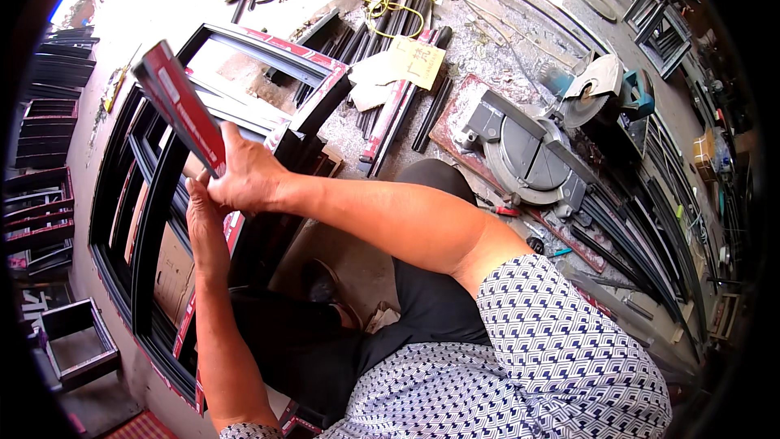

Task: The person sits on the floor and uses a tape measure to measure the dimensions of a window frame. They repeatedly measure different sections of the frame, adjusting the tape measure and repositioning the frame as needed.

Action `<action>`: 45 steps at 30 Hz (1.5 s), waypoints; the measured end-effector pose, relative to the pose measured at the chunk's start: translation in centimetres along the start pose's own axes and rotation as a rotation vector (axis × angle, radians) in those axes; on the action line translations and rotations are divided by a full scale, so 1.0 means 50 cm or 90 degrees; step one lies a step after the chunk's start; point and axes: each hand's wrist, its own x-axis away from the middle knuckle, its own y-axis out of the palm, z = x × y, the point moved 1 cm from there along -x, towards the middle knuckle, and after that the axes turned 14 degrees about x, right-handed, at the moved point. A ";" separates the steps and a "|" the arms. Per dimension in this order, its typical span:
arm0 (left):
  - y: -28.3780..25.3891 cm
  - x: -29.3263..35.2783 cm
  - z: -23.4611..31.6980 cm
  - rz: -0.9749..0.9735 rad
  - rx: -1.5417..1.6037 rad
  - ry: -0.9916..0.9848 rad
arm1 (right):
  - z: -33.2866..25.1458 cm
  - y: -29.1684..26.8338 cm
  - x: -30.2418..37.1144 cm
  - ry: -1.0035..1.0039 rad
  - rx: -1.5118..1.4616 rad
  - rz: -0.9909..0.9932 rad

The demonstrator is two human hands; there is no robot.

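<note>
My right hand (248, 175) grips the lower end of a short dark metal profile piece (180, 106) covered with red protective film, held up at a slant toward the upper left. My left hand (199, 199) is just below it, fingers curled at the same end of the piece, touching it. Both hands hover over stacked black window frames (138, 228) lying on the ground, some edged with red film. My dark trousers and a shoe (325, 284) show below the hands.
A mitre saw (536, 146) with a round blade stands on the concrete at the right. Long black profile bars (398, 106) and a yellow cord (386, 4) lie beyond the frames. More frames are stacked at the left edge (45, 195) and far right.
</note>
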 end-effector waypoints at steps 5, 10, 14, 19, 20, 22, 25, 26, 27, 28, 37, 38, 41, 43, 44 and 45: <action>-0.006 0.001 -0.003 0.014 -0.174 0.018 | 0.039 -0.097 -0.086 -0.032 -0.142 0.250; -0.011 0.017 0.014 0.015 -0.341 0.017 | 0.073 -0.243 -0.100 0.015 -0.194 0.309; -0.010 0.015 0.024 0.024 -0.410 0.042 | 0.121 -0.373 -0.055 -0.032 -0.150 0.304; 0.000 0.025 0.036 0.007 -0.455 0.007 | 0.390 -0.453 -0.022 0.130 0.018 0.302; -0.003 0.025 0.034 0.002 -0.468 -0.001 | 0.441 -0.443 0.022 0.161 0.088 0.326; -0.010 0.029 0.035 -0.006 -0.496 -0.017 | 0.533 -0.415 0.121 0.217 0.228 0.370; -0.024 0.028 0.024 -0.002 -0.538 -0.026 | 0.590 -0.358 0.249 0.356 0.348 0.333; -0.024 0.030 0.027 -0.015 -0.569 -0.021 | 0.579 -0.340 0.276 0.437 0.376 0.292; -0.010 0.027 0.032 -0.024 -0.572 -0.034 | 0.611 -0.336 0.313 0.457 0.370 0.281; -0.002 0.026 0.032 -0.034 -0.599 -0.033 | 0.648 -0.333 0.341 0.495 0.425 0.262; 0.016 0.018 0.017 -0.032 -0.617 -0.057 | 0.805 -0.335 0.443 0.550 0.521 0.139; 0.005 0.018 0.007 -0.019 -0.598 -0.057 | 0.786 -0.331 0.433 0.547 0.542 0.127; 0.026 0.017 0.014 -0.025 -0.603 -0.084 | 0.764 -0.347 0.423 0.557 0.512 0.114; 0.024 0.011 0.010 -0.031 -0.602 -0.092 | 0.770 -0.355 0.416 0.546 0.514 0.101; 0.023 0.011 0.010 -0.034 -0.613 -0.106 | 0.772 -0.355 0.415 0.530 0.534 0.099; 0.023 0.010 0.007 -0.036 -0.620 -0.104 | 0.783 -0.358 0.413 0.514 0.536 0.088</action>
